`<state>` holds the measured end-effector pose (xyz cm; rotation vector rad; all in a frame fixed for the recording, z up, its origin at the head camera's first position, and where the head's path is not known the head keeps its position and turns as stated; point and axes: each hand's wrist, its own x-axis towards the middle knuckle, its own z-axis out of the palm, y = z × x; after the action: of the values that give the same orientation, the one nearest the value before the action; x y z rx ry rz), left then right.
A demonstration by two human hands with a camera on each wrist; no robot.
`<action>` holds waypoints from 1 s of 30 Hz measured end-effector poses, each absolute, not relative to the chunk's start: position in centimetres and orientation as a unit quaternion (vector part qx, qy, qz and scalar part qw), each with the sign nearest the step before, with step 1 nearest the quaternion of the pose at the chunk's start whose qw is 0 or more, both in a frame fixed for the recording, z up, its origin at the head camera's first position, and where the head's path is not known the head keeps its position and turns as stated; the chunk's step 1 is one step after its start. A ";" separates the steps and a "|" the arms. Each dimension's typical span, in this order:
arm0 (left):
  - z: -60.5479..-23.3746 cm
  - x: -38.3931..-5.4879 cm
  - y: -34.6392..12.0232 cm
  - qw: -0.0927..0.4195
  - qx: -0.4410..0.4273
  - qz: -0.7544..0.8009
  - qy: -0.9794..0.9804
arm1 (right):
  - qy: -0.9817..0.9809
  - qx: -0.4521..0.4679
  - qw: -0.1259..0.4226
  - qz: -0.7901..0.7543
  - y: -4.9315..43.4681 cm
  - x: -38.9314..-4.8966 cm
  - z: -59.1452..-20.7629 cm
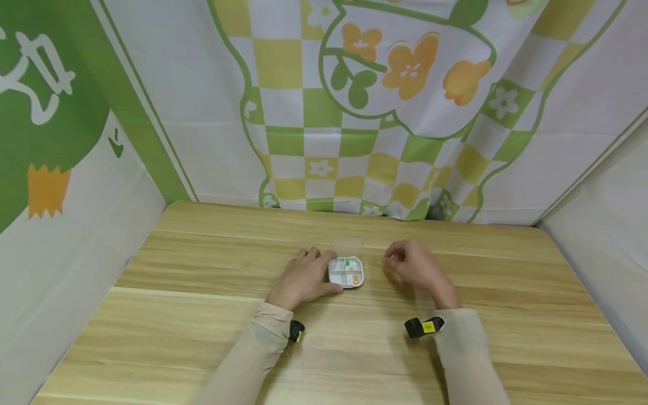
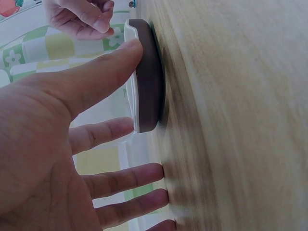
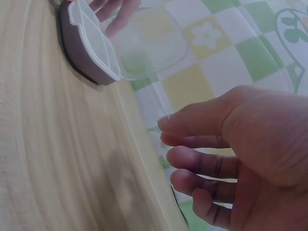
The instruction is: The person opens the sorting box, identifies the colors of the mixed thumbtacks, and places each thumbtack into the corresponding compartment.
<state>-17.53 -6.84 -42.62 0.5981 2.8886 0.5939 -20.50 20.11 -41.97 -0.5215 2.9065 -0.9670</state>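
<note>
A small pill box sits on the wooden table, its white inside divided into compartments and its outer wall dark brown. Green bits lie in its back right compartment, orange ring-like pieces in the front right one. Its clear lid stands open at the back. My left hand holds the box from the left, thumb at the front edge and index finger at the back corner; its other fingers reach down to the table. Right of the box hovers my right hand, fingers loosely curled, with nothing visible between them.
The wooden table stretches out on all sides of the box. Behind its far edge hangs a checked, flower-printed curtain. Fabric walls stand at the left and right. A black strap device is on the right wrist.
</note>
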 end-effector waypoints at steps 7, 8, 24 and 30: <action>-42.5 -17.5 -6.8 0.068 0.197 0.196 0.958 | 0.941 -0.145 -0.002 -0.304 21.3 -20.7 -41.8; -42.5 -17.5 -6.8 0.068 0.196 0.196 0.958 | 0.943 -0.141 -0.002 -0.302 21.4 -20.7 -41.8; -42.4 -17.6 -6.8 0.067 0.198 0.193 0.959 | 0.962 -0.071 -0.012 -0.264 23.1 -20.7 -41.6; -42.5 -17.5 -6.8 0.067 0.198 0.193 0.959 | 0.966 -0.052 0.005 -0.252 23.5 -20.6 -41.5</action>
<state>-17.49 -6.83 -42.46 0.5965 2.8907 0.5811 -20.60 23.45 -41.50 -0.1624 3.0264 -0.7889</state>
